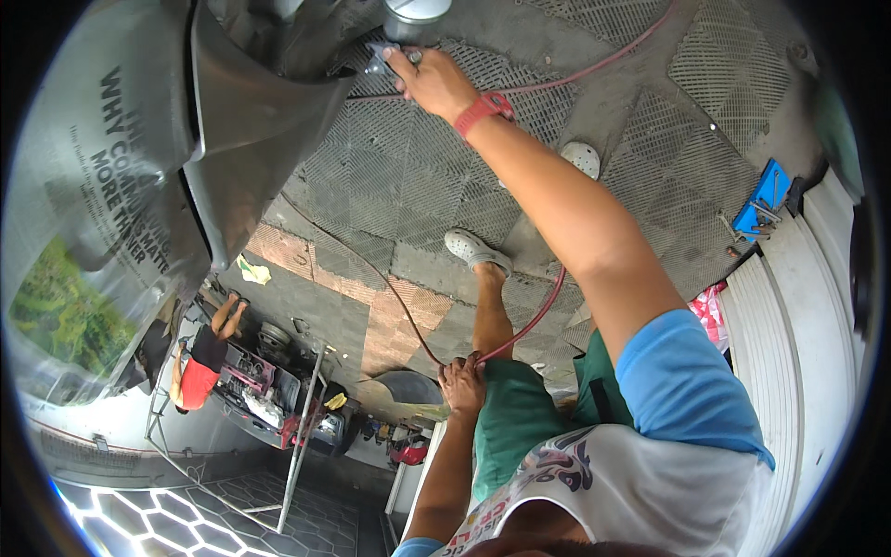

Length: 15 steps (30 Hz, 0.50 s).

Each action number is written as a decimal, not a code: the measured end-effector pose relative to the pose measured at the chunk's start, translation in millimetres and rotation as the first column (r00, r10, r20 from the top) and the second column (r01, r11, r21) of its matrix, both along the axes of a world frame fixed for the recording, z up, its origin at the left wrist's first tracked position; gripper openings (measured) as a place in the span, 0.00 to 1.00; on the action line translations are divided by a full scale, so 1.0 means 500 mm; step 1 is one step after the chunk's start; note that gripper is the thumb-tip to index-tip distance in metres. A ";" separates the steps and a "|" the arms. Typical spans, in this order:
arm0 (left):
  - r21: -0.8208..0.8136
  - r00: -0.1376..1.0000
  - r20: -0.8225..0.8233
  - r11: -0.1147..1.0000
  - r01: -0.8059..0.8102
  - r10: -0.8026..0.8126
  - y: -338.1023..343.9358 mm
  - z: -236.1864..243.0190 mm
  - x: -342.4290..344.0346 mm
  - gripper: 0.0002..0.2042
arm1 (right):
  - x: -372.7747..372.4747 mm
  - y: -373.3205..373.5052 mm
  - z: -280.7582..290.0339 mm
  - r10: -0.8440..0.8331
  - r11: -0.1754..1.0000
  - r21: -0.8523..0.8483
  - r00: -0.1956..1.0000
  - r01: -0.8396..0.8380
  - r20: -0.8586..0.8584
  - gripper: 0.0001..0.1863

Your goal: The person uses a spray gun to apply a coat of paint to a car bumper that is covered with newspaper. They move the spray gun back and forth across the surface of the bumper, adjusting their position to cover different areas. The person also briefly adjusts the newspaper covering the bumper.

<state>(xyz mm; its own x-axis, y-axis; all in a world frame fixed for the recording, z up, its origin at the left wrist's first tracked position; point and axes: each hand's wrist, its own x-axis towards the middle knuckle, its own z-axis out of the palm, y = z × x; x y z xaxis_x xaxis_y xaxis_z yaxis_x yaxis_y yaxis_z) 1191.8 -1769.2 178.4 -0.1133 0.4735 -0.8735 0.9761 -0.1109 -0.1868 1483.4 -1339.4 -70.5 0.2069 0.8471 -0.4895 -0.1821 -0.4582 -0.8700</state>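
Note:
My right hand (pixel 425 82), with a red band at its wrist, reaches far forward and is closed around a silver spray gun (pixel 376 63). A round metal cup (pixel 417 11) shows just beyond the fingers at the top edge. The gun points left, close to a glossy dark grey curved panel (pixel 264 102) that looks like vehicle bodywork. Nearer my body, my left hand (pixel 461 385) is closed on a thin red hose (pixel 546 311). The hose loops down to this hand from both sides, and another stretch passes behind my right wrist.
Grated floor tiles (pixel 371 176) lie under my grey clogs (pixel 475 251). A blue tray (pixel 763 200) with bolts or tools sits at right beside white ridged panels (pixel 780 343). At lower left, a person in red (pixel 199 379) is near an opened vehicle (pixel 264 395) and a metal frame (pixel 302 436).

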 end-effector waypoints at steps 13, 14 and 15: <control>0.014 0.970 0.168 0.984 0.177 -0.177 0.049 0.057 0.107 0.19 | 0.314 -0.003 0.454 -0.066 0.961 0.228 0.929 0.157 -0.363 0.30; 0.021 0.969 0.171 0.984 0.177 -0.178 0.043 0.054 0.113 0.19 | 0.335 -0.007 0.474 -0.055 0.958 0.238 0.917 0.159 -0.394 0.29; 0.041 0.966 0.175 0.981 0.188 -0.192 0.042 0.057 0.115 0.19 | 0.360 0.012 0.499 -0.058 0.976 0.166 0.906 0.139 -0.419 0.32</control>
